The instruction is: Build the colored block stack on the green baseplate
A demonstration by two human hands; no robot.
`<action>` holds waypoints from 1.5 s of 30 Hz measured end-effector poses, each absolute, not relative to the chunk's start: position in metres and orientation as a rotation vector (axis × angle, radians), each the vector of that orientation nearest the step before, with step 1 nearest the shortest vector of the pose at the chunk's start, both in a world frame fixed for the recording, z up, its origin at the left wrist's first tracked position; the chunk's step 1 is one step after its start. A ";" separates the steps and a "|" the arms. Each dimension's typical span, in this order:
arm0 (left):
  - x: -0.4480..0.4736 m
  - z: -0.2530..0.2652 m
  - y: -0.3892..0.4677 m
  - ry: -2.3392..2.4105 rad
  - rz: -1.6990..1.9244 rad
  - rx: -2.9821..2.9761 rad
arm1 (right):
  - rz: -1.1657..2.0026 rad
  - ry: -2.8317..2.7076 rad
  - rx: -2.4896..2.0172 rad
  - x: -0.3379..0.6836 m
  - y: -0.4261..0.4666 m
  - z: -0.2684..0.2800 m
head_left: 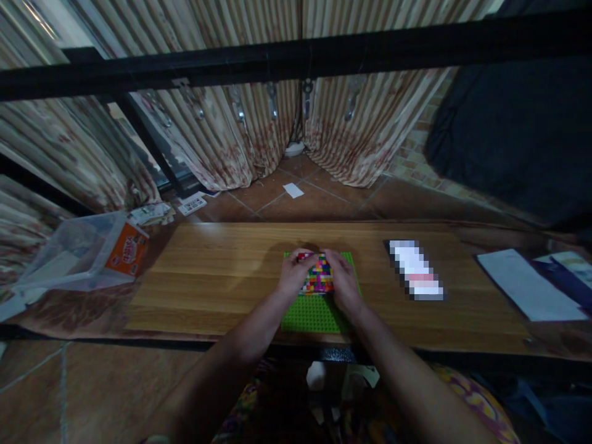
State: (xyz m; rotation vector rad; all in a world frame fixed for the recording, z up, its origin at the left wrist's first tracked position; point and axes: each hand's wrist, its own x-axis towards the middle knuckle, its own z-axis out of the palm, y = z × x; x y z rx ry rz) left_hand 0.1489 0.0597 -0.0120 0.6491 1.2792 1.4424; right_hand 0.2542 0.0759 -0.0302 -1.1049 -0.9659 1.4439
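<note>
A block of many-coloured toy bricks (318, 280) stands on the back half of a green studded baseplate (311, 316). My left hand (295, 274) is closed round the left side of the brick block, its thumb reaching over the top. On the right side, my right hand (343, 279) presses against the same block with its fingers curled at the far edge. Both hands partly cover the bricks, and the fingertips at the back are hard to make out. Bare studs show on the near half of the baseplate.
The baseplate lies on a wooden table (208, 277). To the right is a phone (416, 271) with a blurred screen, then a white sheet (530, 283). A clear plastic bin (78, 253) with an orange label stands left. A black bar (259, 58) crosses above, with metal clips hanging.
</note>
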 end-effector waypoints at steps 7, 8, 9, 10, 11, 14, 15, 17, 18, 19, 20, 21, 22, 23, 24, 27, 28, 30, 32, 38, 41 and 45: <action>0.154 -0.012 0.063 1.363 1.443 0.734 | 1.341 -1.039 -1.129 0.252 0.076 -0.033; 0.154 -0.013 0.063 1.390 1.448 0.759 | 1.318 -1.071 -1.138 0.253 0.077 -0.033; 0.154 -0.014 0.064 1.413 1.454 0.783 | 1.294 -1.104 -1.148 0.253 0.077 -0.033; 0.155 -0.015 0.064 1.428 1.460 0.801 | 1.269 -1.133 -1.157 0.254 0.077 -0.033; 0.155 -0.016 0.065 1.437 1.462 0.811 | 1.246 -1.159 -1.166 0.254 0.077 -0.034; 0.155 -0.019 0.065 1.441 1.457 0.811 | 1.215 -1.196 -1.172 0.255 0.078 -0.036; 0.155 -0.020 0.065 1.441 1.453 0.811 | 1.231 -1.189 -1.167 0.255 0.078 -0.036; 0.155 -0.021 0.065 1.433 1.440 0.814 | 1.297 -1.148 -1.152 0.255 0.077 -0.036; 0.154 -0.021 0.064 1.426 1.431 0.816 | 1.335 -1.121 -1.147 0.255 0.077 -0.036; 0.154 -0.020 0.063 1.419 1.423 0.817 | 1.364 -1.100 -1.144 0.256 0.077 -0.035; 0.153 -0.020 0.062 1.417 1.418 0.815 | 1.379 -1.086 -1.143 0.257 0.077 -0.034; 0.151 -0.019 0.060 1.421 1.421 0.810 | 1.375 -1.081 -1.147 0.259 0.077 -0.033; 0.148 -0.017 0.058 1.431 1.438 0.803 | 1.354 -1.086 -1.154 0.262 0.077 -0.031; 0.144 -0.016 0.055 1.446 1.461 0.798 | 1.322 -1.093 -1.166 0.267 0.078 -0.030; 0.140 -0.014 0.051 1.464 1.486 0.798 | 1.289 -1.102 -1.183 0.273 0.079 -0.027; 0.122 -0.010 0.036 1.540 1.501 0.848 | 1.262 -1.140 -1.267 0.295 0.080 -0.018; 0.116 -0.009 0.030 1.572 1.471 0.870 | 1.287 -1.174 -1.304 0.303 0.079 -0.016; 0.108 -0.007 0.019 1.627 1.382 0.895 | 1.371 -1.292 -1.372 0.317 0.075 -0.011; 0.105 -0.006 0.009 1.631 1.241 0.918 | 1.456 -1.395 -1.411 0.326 0.069 -0.009; 0.117 0.000 0.002 1.615 0.906 1.006 | 1.704 -1.677 -1.417 0.322 0.055 -0.013; 0.120 0.000 0.006 1.618 0.862 1.011 | 1.703 -1.706 -1.399 0.317 0.055 -0.012; 0.121 -0.003 0.010 1.603 0.860 1.004 | 1.733 -1.643 -1.381 0.315 0.055 -0.011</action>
